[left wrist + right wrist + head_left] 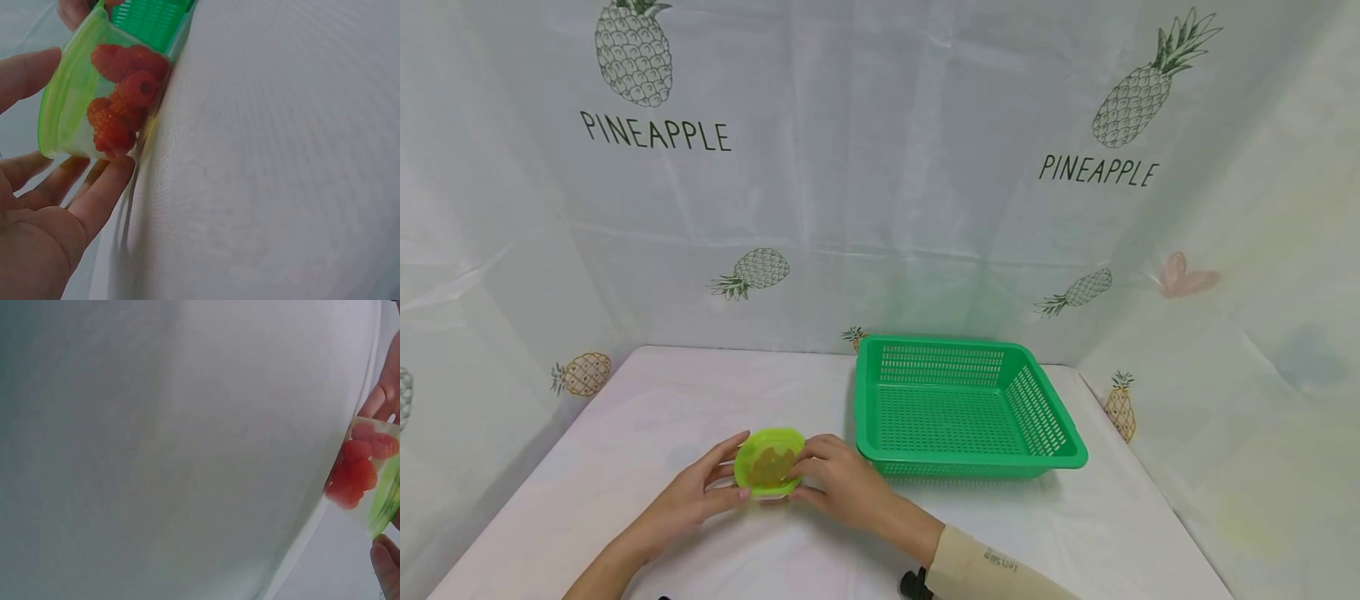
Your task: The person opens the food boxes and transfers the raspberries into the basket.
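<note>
A small clear container [80, 128] with a bright green lid [769, 442] stands on the table, red raspberries [125, 109] showing through its wall. My left hand [688, 496] holds the container's left side, its fingers curved about the wall and the thumb near the lid's edge. On the opposite side, my right hand [842, 482] grips the lid's right rim with bent fingers, its thumb lower down at the near corner. The lid sits on the container. Only part of the right hand appears at the edge of the right wrist view.
A green plastic basket [955, 461] with slotted walls stands just right of the container, towards the back. The white-covered table [715, 396] meets hanging sheets printed with pineapples at the back and sides. Something small and black [914, 585] is by the right sleeve.
</note>
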`<state>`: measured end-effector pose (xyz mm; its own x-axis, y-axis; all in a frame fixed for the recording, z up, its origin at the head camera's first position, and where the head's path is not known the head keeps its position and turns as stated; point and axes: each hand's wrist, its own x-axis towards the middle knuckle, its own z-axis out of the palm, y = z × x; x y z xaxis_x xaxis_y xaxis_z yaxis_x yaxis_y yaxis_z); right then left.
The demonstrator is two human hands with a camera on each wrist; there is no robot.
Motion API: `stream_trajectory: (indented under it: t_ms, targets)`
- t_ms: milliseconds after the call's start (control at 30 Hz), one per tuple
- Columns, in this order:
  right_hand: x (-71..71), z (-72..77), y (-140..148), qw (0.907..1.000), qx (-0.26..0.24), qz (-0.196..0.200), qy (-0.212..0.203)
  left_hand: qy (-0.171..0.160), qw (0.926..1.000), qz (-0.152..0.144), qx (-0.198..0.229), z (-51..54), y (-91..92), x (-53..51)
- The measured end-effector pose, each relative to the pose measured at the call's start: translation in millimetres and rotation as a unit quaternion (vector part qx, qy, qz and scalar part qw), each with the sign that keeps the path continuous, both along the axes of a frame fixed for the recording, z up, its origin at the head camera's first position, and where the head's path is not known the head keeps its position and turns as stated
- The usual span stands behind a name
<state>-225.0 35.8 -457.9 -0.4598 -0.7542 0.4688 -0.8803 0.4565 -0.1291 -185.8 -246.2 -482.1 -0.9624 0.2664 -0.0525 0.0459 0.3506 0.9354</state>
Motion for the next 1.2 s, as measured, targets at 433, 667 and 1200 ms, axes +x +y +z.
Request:
stream_trajectory:
  t_ms: [433,667,1200]
  targets:
    - [0.1,1.4,2,0.9977,0.043,0.005,0.052,0.014,0.9999,-0.003,0.001,-2.3,1.3,-0.1]
    - [-2.0,0.9,3,0.9974,0.025,0.026,0.063,0.007,0.9988,-0.022,0.044,-4.5,3.6,-0.8]
    - [-9.2,2.5,4,0.9907,0.031,0.076,0.108,-0.001,0.9993,-0.014,0.035,-4.2,2.9,-1.4]
